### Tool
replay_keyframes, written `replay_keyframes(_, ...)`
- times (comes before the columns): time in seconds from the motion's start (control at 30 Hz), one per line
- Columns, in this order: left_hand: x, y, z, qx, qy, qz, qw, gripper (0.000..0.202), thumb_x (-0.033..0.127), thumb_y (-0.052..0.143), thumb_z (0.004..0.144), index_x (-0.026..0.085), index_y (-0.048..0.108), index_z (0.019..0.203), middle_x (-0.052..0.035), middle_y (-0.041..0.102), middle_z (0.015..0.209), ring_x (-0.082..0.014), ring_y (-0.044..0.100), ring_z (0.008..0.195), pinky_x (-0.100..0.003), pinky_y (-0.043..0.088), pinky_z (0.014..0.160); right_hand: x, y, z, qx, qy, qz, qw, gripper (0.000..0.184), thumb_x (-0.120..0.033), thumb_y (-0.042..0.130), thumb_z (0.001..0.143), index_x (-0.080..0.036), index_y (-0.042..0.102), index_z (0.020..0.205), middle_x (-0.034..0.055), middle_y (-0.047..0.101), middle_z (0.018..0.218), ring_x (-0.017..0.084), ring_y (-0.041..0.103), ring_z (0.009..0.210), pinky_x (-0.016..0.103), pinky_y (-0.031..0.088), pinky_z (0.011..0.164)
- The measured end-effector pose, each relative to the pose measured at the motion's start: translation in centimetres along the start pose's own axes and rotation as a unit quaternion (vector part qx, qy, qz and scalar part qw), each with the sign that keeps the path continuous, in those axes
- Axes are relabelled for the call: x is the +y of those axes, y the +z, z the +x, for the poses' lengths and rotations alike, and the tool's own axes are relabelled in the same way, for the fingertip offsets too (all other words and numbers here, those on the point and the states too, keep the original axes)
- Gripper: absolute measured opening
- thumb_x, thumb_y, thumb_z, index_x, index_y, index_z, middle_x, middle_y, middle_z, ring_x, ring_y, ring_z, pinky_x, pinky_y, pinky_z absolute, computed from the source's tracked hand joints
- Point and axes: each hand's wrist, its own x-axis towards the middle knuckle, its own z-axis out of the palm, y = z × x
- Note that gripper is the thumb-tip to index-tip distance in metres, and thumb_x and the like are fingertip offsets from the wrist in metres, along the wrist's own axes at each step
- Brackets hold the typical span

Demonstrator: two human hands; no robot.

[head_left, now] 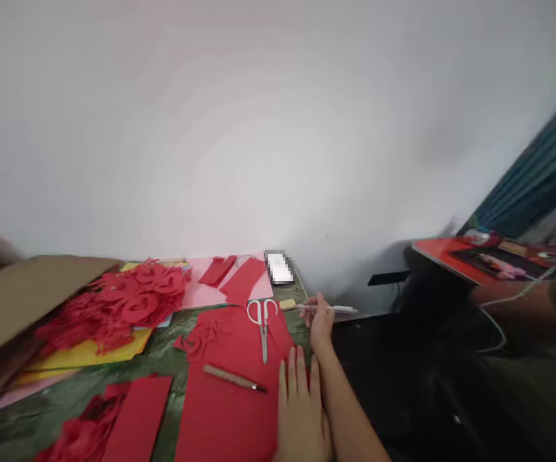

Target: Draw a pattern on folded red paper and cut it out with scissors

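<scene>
My left hand (300,407) lies flat on a large sheet of red paper (230,417), its fingers stretched out. Beside it, at the table's right edge, my right hand (322,321) is closed around a white pen (343,309). Just left of the pen's tip sits a small yellow block (287,305). White-handled scissors (262,327) rest on the red sheet, blades towards me. A wooden-handled craft knife (234,377) lies across it, and red paper cutouts (201,337) are at its left side.
A pile of red cutouts (138,298) covers yellow sheets (133,343) beside cardboard (32,289). A phone (279,268) with a blurred-out screen lies at the back, near pink paper (196,285). Another person's arm (519,305) is at the right, by an orange-red table (432,247).
</scene>
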Motion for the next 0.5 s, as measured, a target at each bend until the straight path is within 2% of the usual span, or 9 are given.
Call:
replay_keyframes(0.1, 0.1, 0.4, -0.2, -0.030, -0.029, 0.002, 0.999, 0.056, 0.040, 0.044, 0.077, 0.017, 0.041, 0.128, -0.0165, 0.048, 0.126, -0.0346, 0.038, 0.117, -0.051, 0.033, 0.091, -0.1, 0.4, 0.1, 0.001, -0.013, -0.012, 1.000, 0.039, -0.049, 0.055, 0.068, -0.020, 0.040, 0.046, -0.0078, 0.041, 0.030, 0.006, 0.031, 0.026, 0.019, 0.021, 0.030)
replay_keyframes(0.2, 0.0, 0.2, -0.2, -0.050, -0.022, -0.004, 0.999, 0.054, 0.038, 0.042, 0.077, 0.017, 0.041, 0.127, -0.0151, 0.045, 0.129, -0.0339, 0.037, 0.118, -0.049, 0.034, 0.090, -0.2, 0.8, -0.5, -0.016, -0.018, -0.026, 0.999, 0.044, -0.044, 0.068, 0.057, -0.021, 0.034, 0.041, -0.0094, 0.037, 0.027, 0.005, 0.032, 0.026, 0.019, 0.024, 0.031)
replay_keyframes(0.37, -0.4, 0.0, 0.1, -0.057, -0.006, 0.000, 0.998, 0.049, 0.030, 0.043, 0.076, 0.015, 0.049, 0.122, -0.0119, 0.044, 0.131, -0.0345, 0.030, 0.122, -0.051, 0.028, 0.096, -0.7, 0.6, -2.4, -0.051, 0.003, -0.030, 0.998, 0.040, -0.050, 0.064, 0.061, -0.022, 0.038, 0.048, -0.0091, 0.039, 0.027, 0.006, 0.029, 0.021, 0.019, 0.018, 0.027)
replay_keyframes(0.5, -0.5, 0.4, 0.0, -0.081, -0.022, -0.010, 0.996, 0.048, 0.026, 0.042, 0.076, 0.017, 0.048, 0.122, -0.0112, 0.046, 0.129, -0.0334, 0.034, 0.120, -0.054, 0.024, 0.097, -0.7, 0.4, -2.8, -0.063, 0.006, -0.039, 0.997, 0.039, -0.053, 0.060, 0.063, -0.020, 0.044, 0.050, -0.0082, 0.039, 0.027, 0.006, 0.030, 0.022, 0.019, 0.019, 0.026)
